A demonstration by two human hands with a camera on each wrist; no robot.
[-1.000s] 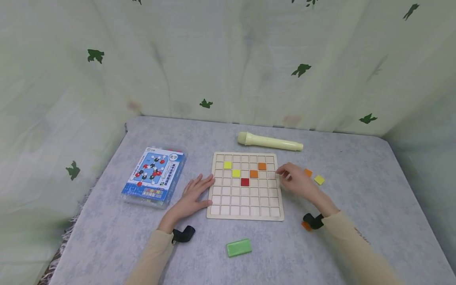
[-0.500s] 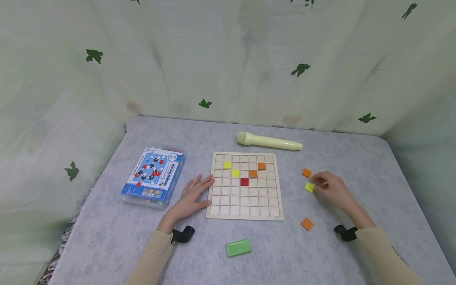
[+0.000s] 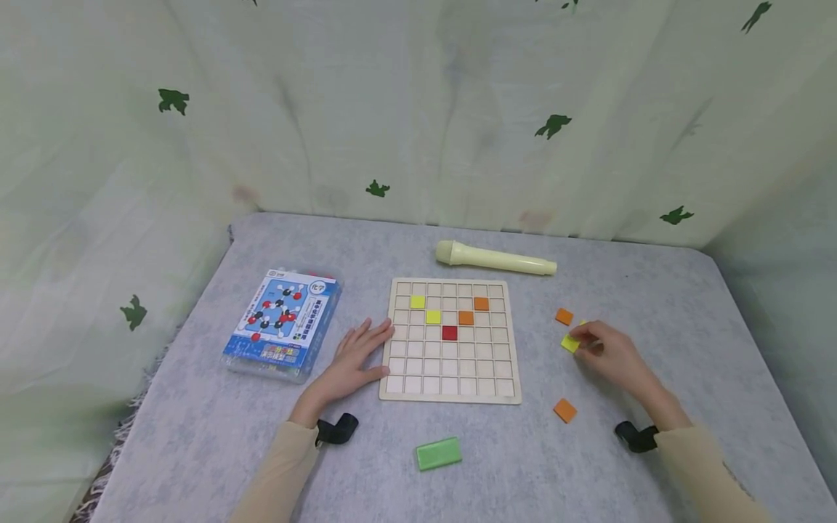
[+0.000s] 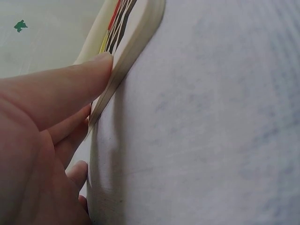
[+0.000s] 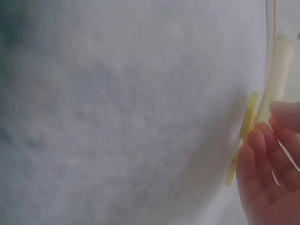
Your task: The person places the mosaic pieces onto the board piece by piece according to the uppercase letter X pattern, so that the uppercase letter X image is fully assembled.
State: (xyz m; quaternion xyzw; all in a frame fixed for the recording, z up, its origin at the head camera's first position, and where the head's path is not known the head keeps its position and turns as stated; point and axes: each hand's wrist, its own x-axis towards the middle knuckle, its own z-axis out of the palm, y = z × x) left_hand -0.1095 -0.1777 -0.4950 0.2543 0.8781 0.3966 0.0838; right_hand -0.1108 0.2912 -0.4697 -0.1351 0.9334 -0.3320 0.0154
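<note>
My left hand (image 3: 356,359) lies with spread fingers against the left edge of the wooden grid board (image 3: 451,398); its thumb (image 4: 89,75) touches the rim in the left wrist view. Set in the board are two yellow tiles, two orange tiles and a red tile (image 3: 450,333). To the right, my right hand (image 3: 611,352) is at a yellow tile (image 3: 569,343) on the table, fingertips touching it. A second yellow tile (image 3: 583,322) is partly hidden behind the fingers. Both yellow tiles also show by the fingertips in the right wrist view; whether one is pinched is unclear.
Loose orange tiles lie beyond the right hand (image 3: 564,316) and nearer the front (image 3: 565,410). A pale yellow toy microphone (image 3: 497,258) lies behind the board. A boxed molecule model kit (image 3: 281,327) is at the left. A green block (image 3: 439,454) lies in front.
The right hand has left the board's right edge and moved right to the loose yellow tiles. One yellow tile now lies farther left than the one seen earlier. The left hand has stayed put.
</note>
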